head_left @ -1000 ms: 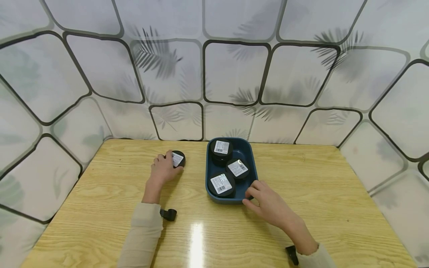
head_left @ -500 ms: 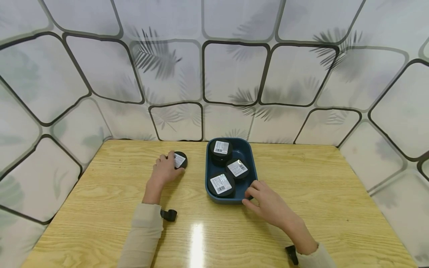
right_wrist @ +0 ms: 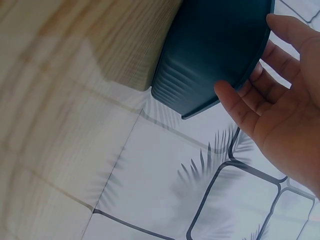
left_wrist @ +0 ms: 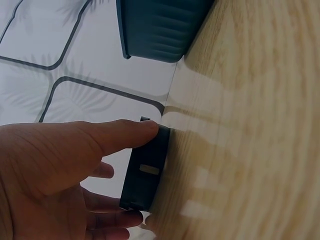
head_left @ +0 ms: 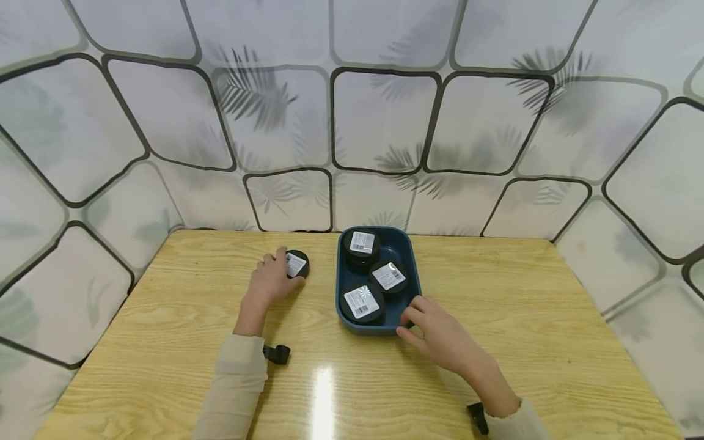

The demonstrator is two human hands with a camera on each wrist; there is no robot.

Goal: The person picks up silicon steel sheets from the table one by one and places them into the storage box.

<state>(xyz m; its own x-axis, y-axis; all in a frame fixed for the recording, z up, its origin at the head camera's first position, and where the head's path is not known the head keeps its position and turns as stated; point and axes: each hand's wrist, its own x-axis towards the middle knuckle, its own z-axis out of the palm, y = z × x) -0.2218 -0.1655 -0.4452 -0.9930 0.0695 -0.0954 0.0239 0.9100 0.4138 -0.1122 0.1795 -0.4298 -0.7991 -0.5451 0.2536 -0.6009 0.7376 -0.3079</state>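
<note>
In the head view my left hand (head_left: pixel 271 281) grips a round, flat black jar (head_left: pixel 297 264) with a white label, on the left of the table. Seen from the left wrist, the thumb presses one side of this jar (left_wrist: pixel 146 172) and the fingers reach round the other, with the jar close over the wood. My right hand (head_left: pixel 437 336) holds the near right corner of a blue plastic bin (head_left: pixel 379 330), thumb outside and fingers over the rim. Three similar black jars sit in the bin: a far one (head_left: pixel 361 244), a middle one (head_left: pixel 388 277) and a near one (head_left: pixel 362 304).
A wooden table (head_left: pixel 522 305) lies under everything. Behind it and at both sides hangs a pale sheet (head_left: pixel 385 122) with dark line and leaf patterns. Black straps with small devices, such as this left one (head_left: pixel 277 353), are worn at both wrists.
The black jar in my left hand has shifted slightly to the right and nearer, turning a little. My right hand and the bin have stayed in place.
</note>
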